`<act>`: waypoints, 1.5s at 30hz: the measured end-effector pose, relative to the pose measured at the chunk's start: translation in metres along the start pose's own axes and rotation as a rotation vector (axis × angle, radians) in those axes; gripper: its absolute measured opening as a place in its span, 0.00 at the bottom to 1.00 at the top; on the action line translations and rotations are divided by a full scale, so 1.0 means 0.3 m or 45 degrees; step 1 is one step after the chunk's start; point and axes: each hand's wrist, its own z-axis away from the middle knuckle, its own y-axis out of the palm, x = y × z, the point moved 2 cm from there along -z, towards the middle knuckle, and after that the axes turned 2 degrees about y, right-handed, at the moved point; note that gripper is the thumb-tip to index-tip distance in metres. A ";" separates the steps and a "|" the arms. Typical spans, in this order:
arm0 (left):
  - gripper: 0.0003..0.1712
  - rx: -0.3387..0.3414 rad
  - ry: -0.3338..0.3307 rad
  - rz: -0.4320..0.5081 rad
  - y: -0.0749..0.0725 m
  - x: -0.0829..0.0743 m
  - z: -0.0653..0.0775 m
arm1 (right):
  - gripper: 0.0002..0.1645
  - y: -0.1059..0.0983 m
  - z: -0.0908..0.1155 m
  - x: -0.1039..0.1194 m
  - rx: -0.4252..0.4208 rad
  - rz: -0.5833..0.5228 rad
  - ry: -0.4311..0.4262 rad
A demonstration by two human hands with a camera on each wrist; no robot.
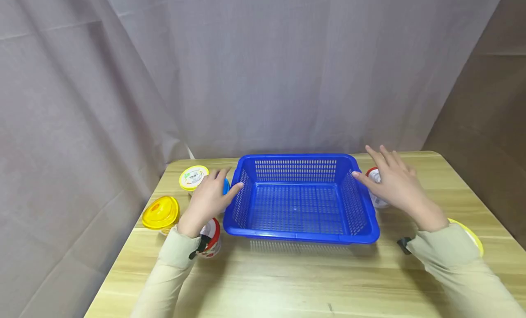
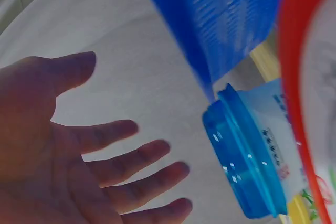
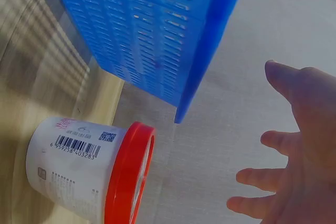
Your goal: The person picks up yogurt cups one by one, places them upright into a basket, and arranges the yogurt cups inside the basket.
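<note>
A blue plastic basket with slotted walls sits on the table, and I see nothing inside it. My left hand hovers over its left side with fingers spread, above a tub with a blue lid. Past the basket's right wall is my right hand, fingers extended, above a white tub with a red lid. Both wrist views show the palms bare and apart from the basket and tubs. Under the left wrist stands another red-lidded tub, partly hidden by the sleeve.
Left of the basket are a tub with a yellow-rimmed lid and a container with a domed yellow lid. Another yellow-rimmed lid shows beside the right sleeve. A grey curtain hangs behind the wooden table.
</note>
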 end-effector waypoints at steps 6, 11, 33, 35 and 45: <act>0.35 0.051 -0.017 -0.026 0.015 0.021 0.029 | 0.53 -0.012 0.009 -0.022 -0.015 -0.007 -0.021; 0.30 -0.022 0.016 -0.018 0.013 0.023 0.046 | 0.54 -0.034 0.003 -0.050 0.024 -0.040 0.004; 0.27 0.342 -0.099 0.052 0.025 0.018 0.057 | 0.58 -0.102 -0.046 -0.143 0.300 -0.072 0.021; 0.26 0.334 -0.087 0.042 0.028 0.016 0.055 | 0.60 -0.092 -0.053 -0.152 0.350 -0.106 0.027; 0.27 0.356 -0.095 0.079 0.031 0.013 0.059 | 0.65 -0.029 -0.080 -0.190 0.451 -0.147 0.078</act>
